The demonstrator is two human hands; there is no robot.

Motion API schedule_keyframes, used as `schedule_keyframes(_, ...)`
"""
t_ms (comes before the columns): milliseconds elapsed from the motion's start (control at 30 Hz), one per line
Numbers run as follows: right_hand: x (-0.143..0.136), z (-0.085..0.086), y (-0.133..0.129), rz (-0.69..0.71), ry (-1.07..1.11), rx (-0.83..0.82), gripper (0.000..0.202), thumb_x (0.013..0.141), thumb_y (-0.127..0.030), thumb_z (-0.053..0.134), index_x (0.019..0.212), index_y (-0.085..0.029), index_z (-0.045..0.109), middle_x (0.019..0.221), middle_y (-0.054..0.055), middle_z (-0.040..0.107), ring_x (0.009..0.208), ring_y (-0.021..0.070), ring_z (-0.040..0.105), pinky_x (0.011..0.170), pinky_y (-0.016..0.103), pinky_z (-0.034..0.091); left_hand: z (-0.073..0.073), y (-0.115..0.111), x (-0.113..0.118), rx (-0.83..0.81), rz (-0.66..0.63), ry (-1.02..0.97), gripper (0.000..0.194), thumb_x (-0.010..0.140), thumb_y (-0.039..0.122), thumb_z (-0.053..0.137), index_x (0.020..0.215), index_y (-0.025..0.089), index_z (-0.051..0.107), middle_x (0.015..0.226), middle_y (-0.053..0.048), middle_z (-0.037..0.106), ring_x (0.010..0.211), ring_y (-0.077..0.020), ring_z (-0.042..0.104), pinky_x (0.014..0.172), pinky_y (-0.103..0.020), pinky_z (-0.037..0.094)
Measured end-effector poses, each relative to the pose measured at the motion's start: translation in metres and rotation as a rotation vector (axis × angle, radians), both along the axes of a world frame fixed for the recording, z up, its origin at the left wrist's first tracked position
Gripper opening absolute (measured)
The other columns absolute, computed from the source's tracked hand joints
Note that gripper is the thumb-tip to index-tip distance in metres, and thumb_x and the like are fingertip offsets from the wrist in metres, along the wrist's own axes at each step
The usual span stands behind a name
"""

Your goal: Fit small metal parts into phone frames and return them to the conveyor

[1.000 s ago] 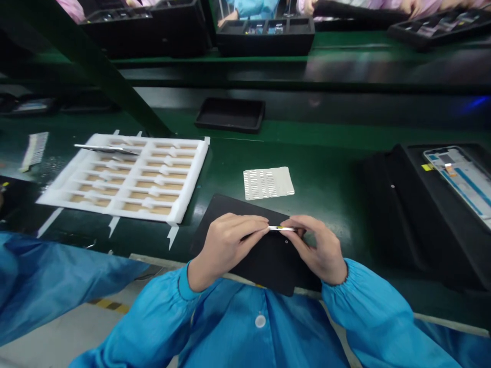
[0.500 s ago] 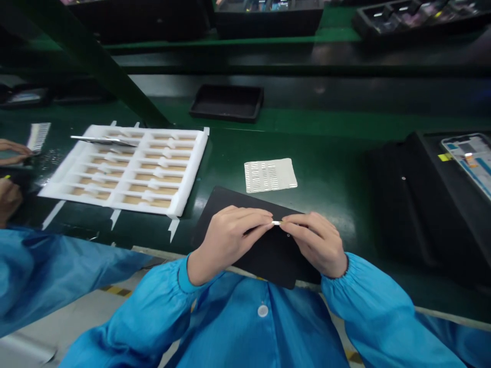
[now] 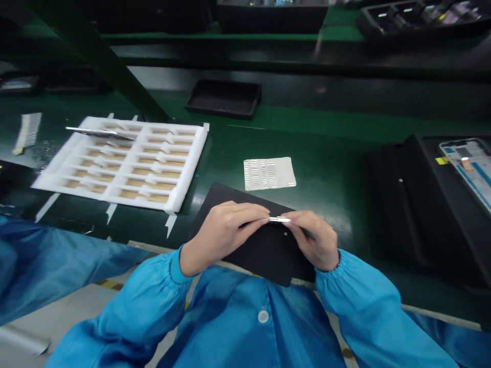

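Note:
My left hand (image 3: 226, 227) is closed in a pinch at the left end of a slim silver-white piece (image 3: 279, 219). At its right end the thumb and fingers of my right hand (image 3: 313, 237) close on it too. I see the piece edge-on, as a narrow bright bar; the fingers hide its ends and I cannot make out its kind. Both hands are above a black mat (image 3: 261, 255). Just beyond the mat lies a pale sheet (image 3: 284, 173) with rows of small shiny strips on it.
To the left, a white foam tray (image 3: 174, 197) has slots, with a thin flat panel (image 3: 102, 133) resting across its far-left part. A black tray (image 3: 222, 110) stands behind. At right, a phone frame (image 3: 470, 168) lies on a black case (image 3: 425, 204). A neighbour's blue sleeve (image 3: 57, 260) reaches in from the left.
My right hand has shifted its grip, and more of the silver-white piece shows between my fingers. The neighbour's hands have gone out of view at the left.

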State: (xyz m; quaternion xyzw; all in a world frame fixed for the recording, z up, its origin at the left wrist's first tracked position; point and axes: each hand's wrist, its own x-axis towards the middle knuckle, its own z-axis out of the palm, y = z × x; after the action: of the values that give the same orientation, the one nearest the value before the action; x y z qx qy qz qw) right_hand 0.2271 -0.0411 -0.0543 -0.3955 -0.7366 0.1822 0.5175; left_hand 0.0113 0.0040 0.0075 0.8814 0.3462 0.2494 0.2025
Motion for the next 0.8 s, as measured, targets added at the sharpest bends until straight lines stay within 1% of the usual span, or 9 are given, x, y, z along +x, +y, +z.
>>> schedule_keyframes(100, 0.001, -0.001, -0.001, -0.003, -0.041, 0.019, 0.030, 0.090, -0.004, 0.058, 0.111, -0.024, 0.061, 0.101, 0.007, 0.072, 0.090, 0.0183, 0.069, 0.074, 0.033, 0.057, 0.002, 0.000, 0.000, -0.014, -0.003, 0.009, 0.013, 0.097, 0.025, 0.057, 0.100, 0.021, 0.069, 0.104, 0.002, 0.076, 0.095, -0.0142, 0.072, 0.077, -0.024, 0.052)
schedule_keyframes(267, 0.002, 0.004, -0.004, -0.060, -0.234, 0.103, 0.033, 0.091, -0.003, 0.057, 0.116, -0.023, 0.066, 0.103, 0.008, 0.071, 0.088, 0.0174, 0.068, 0.070, 0.030, 0.053, 0.001, -0.001, -0.001, 0.014, -0.025, 0.009, 0.010, 0.095, 0.023, 0.060, 0.098, 0.020, 0.069, 0.104, 0.002, 0.076, 0.094, -0.0127, 0.072, 0.075, -0.022, 0.050)
schedule_keyframes(433, 0.001, 0.010, -0.003, -0.078, -0.290, 0.118, 0.031, 0.093, -0.004, 0.055, 0.113, -0.022, 0.070, 0.102, 0.008, 0.071, 0.085, 0.0171, 0.067, 0.067, 0.029, 0.051, -0.003, -0.001, 0.003, 0.034, 0.013, -0.021, 0.009, 0.094, 0.023, 0.062, 0.098, 0.020, 0.069, 0.102, 0.002, 0.076, 0.095, -0.0129, 0.072, 0.076, -0.023, 0.050)
schedule_keyframes(533, 0.001, 0.010, -0.001, -0.094, -0.302, 0.134, 0.030, 0.092, -0.002, 0.054, 0.109, -0.020, 0.071, 0.100, 0.010, 0.070, 0.084, 0.0177, 0.067, 0.066, 0.029, 0.051, -0.010, -0.004, 0.001, 0.157, 0.034, -0.065, 0.012, 0.092, 0.019, 0.064, 0.103, 0.018, 0.068, 0.102, -0.001, 0.076, 0.095, -0.0134, 0.072, 0.074, -0.023, 0.050)
schedule_keyframes(600, 0.000, 0.009, -0.002, -0.093, -0.297, 0.135, 0.030, 0.092, -0.001, 0.053, 0.108, -0.019, 0.072, 0.099, 0.010, 0.070, 0.084, 0.0178, 0.067, 0.066, 0.029, 0.052, -0.017, -0.008, -0.002, 0.251, 0.014, -0.086, 0.016, 0.090, 0.013, 0.065, 0.105, 0.017, 0.067, 0.105, -0.003, 0.076, 0.096, -0.0143, 0.072, 0.074, -0.024, 0.050)
schedule_keyframes(700, 0.000, 0.010, -0.007, -0.083, -0.274, 0.096, 0.034, 0.092, -0.001, 0.051, 0.111, -0.021, 0.071, 0.101, 0.009, 0.070, 0.084, 0.0170, 0.067, 0.068, 0.029, 0.053, -0.024, -0.014, -0.008, 0.365, -0.043, -0.057, 0.023, 0.089, 0.006, 0.063, 0.111, 0.015, 0.066, 0.111, -0.007, 0.074, 0.101, -0.0180, 0.071, 0.079, -0.028, 0.051)
schedule_keyframes(800, 0.004, 0.023, -0.013, -0.021, -0.283, 0.006, 0.037, 0.092, -0.001, 0.050, 0.119, -0.021, 0.066, 0.111, 0.011, 0.067, 0.095, 0.0189, 0.066, 0.077, 0.031, 0.054, -0.023, -0.013, -0.011, 0.461, -0.108, 0.009, 0.028, 0.091, 0.005, 0.059, 0.118, 0.011, 0.063, 0.114, -0.011, 0.073, 0.101, -0.0211, 0.070, 0.079, -0.031, 0.052)
